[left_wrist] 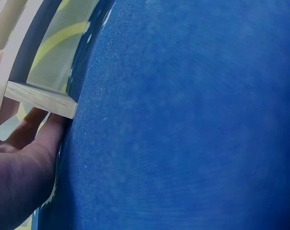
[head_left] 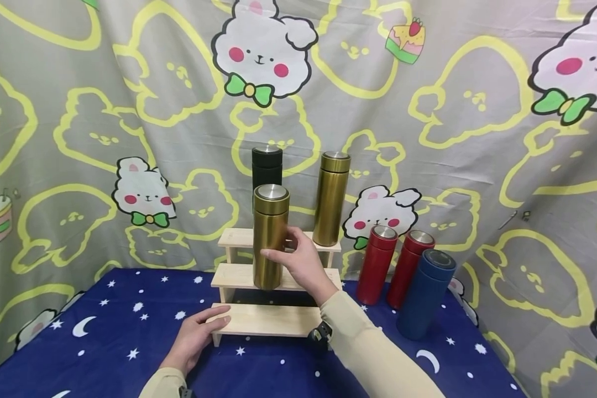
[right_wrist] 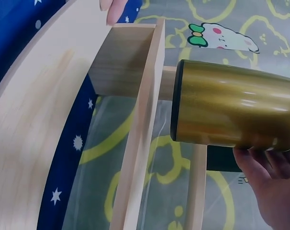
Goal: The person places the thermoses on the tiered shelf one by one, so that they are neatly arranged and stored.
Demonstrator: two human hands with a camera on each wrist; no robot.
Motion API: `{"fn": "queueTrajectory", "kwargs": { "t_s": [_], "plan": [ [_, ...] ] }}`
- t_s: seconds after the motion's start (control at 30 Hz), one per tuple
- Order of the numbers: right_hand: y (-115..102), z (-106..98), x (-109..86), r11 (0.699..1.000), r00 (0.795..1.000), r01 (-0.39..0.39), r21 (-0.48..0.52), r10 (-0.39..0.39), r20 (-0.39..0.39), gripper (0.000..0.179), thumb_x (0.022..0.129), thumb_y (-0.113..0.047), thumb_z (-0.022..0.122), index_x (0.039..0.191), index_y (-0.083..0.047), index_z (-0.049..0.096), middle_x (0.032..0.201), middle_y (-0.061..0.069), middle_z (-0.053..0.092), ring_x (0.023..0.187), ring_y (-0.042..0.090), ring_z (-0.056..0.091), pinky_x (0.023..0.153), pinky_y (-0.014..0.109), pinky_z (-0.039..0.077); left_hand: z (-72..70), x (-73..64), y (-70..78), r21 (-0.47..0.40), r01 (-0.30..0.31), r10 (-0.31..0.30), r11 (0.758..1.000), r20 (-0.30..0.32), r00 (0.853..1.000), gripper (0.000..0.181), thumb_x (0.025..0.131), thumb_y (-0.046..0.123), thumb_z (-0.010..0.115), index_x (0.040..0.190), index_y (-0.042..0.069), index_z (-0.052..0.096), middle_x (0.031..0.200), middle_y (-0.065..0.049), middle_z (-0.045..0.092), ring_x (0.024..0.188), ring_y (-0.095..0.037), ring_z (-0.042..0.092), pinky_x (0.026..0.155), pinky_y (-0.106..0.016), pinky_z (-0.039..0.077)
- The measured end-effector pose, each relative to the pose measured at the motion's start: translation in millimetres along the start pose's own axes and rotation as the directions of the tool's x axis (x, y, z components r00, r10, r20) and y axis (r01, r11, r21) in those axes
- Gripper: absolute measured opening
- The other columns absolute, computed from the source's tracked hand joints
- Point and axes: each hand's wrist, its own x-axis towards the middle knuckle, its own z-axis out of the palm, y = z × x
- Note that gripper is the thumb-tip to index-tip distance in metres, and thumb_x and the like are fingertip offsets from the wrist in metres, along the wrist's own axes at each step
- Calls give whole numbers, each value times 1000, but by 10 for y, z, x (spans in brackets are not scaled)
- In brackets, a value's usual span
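A gold vacuum flask (head_left: 270, 249) with a silver-topped lid is upright in my right hand (head_left: 305, 262), thumb and fingers on its right side. Its base is by the middle step of a three-step wooden display rack (head_left: 273, 320); the right wrist view shows the dark base (right_wrist: 176, 100) slightly apart from the board. My left hand (head_left: 194, 334) holds the left end of the bottom step, with fingers around the end leg (left_wrist: 42, 99) in the left wrist view. On the top step stand a black flask (head_left: 267, 166), partly hidden behind the held one, and another gold flask (head_left: 332, 199).
Two red flasks (head_left: 376, 265) (head_left: 410, 268) and a blue flask (head_left: 425, 293) stand right of the rack. Dark blue cloth (head_left: 144, 326) with stars and moons covers the table. A patterned curtain (head_left: 189, 138) hangs close behind the rack.
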Motion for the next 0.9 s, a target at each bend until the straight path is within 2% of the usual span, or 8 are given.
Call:
{"fn": "queueTrajectory", "kwargs": {
  "t_s": [0.2, 0.4, 0.67, 0.9],
  "plan": [
    [19, 48, 67, 1000, 1000, -28, -13, 28, -12, 69, 78, -28, 85, 136, -6, 53, 124, 10, 60, 115, 27, 56, 91, 41, 51, 4, -11, 21, 10, -6, 5, 1000, 6, 1000, 44, 84, 19, 79, 122, -1, 68, 143, -28, 44, 108, -27, 60, 96, -48, 48],
    [35, 120, 118, 998, 998, -62, 21, 62, 1, 70, 79, -25, 84, 136, -5, 50, 126, 11, 57, 115, 27, 56, 89, 40, 52, -3, -2, 5, 9, -5, 5, 1000, 4, 1000, 44, 84, 20, 79, 121, -1, 68, 143, -27, 44, 108, -27, 61, 97, -49, 48],
    [54, 205, 191, 996, 996, -84, 20, 84, -18, 70, 78, -26, 84, 135, -5, 50, 121, 9, 59, 106, 24, 58, 77, 38, 53, 10, 6, 17, 16, -11, 11, 1000, 7, 1000, 45, 83, 20, 79, 121, -1, 68, 142, -27, 45, 108, -28, 60, 98, -51, 46],
    [61, 268, 226, 995, 995, -98, 16, 98, -20, 70, 79, -26, 85, 135, -3, 49, 123, 11, 59, 112, 25, 57, 93, 41, 49, 6, 7, 6, 21, 3, -4, 1000, 4, 1000, 45, 84, 21, 79, 122, 0, 68, 143, -27, 45, 108, -28, 60, 98, -52, 45]
  ]
}}
